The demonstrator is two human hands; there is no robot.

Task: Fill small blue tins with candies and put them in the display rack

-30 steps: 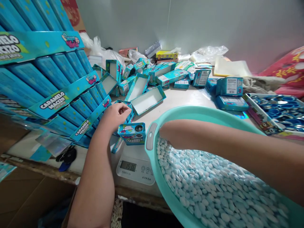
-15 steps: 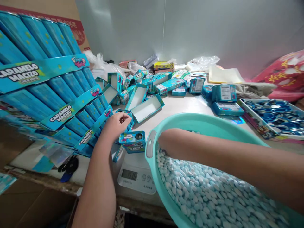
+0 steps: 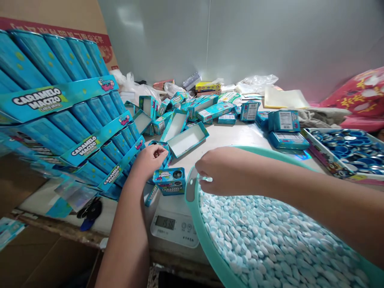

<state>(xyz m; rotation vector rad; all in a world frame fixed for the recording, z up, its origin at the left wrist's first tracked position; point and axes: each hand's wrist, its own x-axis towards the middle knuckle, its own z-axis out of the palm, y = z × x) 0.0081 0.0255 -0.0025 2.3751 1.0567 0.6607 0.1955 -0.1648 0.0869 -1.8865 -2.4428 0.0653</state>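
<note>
My right hand [image 3: 208, 170] is over the left rim of a turquoise tub [image 3: 207, 236], fingers curled, with pale bits showing at the fingertips that look like candies. Below it lie many pale blue and white candies [image 3: 264, 236]. My left hand [image 3: 153, 157] has its fingers pinched together beside an open blue carton [image 3: 166, 154]; what they hold, if anything, is hidden. A small blue box with a round window [image 3: 169, 182] stands upright on a white digital scale [image 3: 175, 232], whose display reads about 15.36.
Stacked blue display cartons [image 3: 81, 144] rise at the left. Open and closed blue boxes [image 3: 189, 140] lie in a heap behind the scale. On the right sits a box of shiny blue-rimmed lids [image 3: 348, 148]. Scissors [image 3: 91, 210] lie near the table's front edge.
My right hand has come up out of the candies to above the tub's left rim. My left hand stays beside the carton. The view has shifted slightly.
</note>
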